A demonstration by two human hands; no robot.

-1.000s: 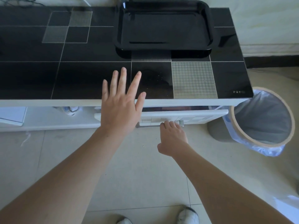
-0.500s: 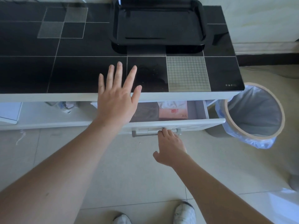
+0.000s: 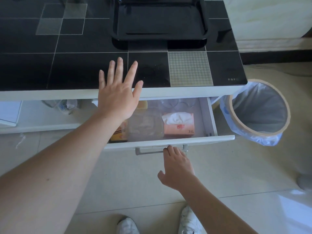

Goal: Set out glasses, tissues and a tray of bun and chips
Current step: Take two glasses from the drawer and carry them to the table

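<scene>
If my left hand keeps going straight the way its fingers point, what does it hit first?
Probably nothing at first: the left hand points across bare black tabletop; the black tray sits further on, slightly right. Height unclear.

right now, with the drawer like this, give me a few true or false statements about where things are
1. The drawer is pulled open. True.
2. The black tray on the table top already holds a bun and chips. False: it is empty.
3. The tissue pack lies in the right part of the drawer. True.
4. The left hand is gripping the tissue pack. False: it is spread open, above the table's front edge.
5. The right hand has its fingers on the drawer handle. True.
6. The lined bin stands to the left of the table. False: it stands at the right end.
</scene>
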